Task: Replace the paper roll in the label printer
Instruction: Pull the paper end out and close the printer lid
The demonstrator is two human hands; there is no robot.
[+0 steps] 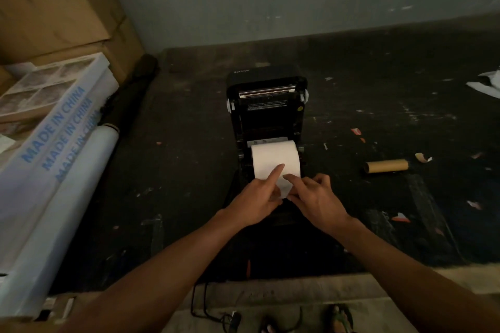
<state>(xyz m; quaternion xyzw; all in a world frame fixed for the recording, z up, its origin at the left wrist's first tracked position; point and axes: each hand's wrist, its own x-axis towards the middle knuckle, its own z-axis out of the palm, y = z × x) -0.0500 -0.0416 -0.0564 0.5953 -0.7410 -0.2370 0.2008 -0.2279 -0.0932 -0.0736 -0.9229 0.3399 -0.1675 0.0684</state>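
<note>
A black label printer (266, 105) stands open on the dark work surface, its lid tipped up and back. A white paper roll (274, 155) lies in the printer's bay. My left hand (257, 201) rests its index finger on the front of the roll and pinches the loose paper end (284, 186). My right hand (316, 199) pinches the same paper end from the right side. An empty brown cardboard core (385, 166) lies on the surface to the right of the printer.
Cardboard boxes (62, 13) and white "MADE IN CHINA" packages (54, 143) with a film roll (54, 213) crowd the left side. Paper scraps (423, 157) litter the right. Black cables (205, 305) hang below the front edge; sandalled feet (338, 316) show at the bottom.
</note>
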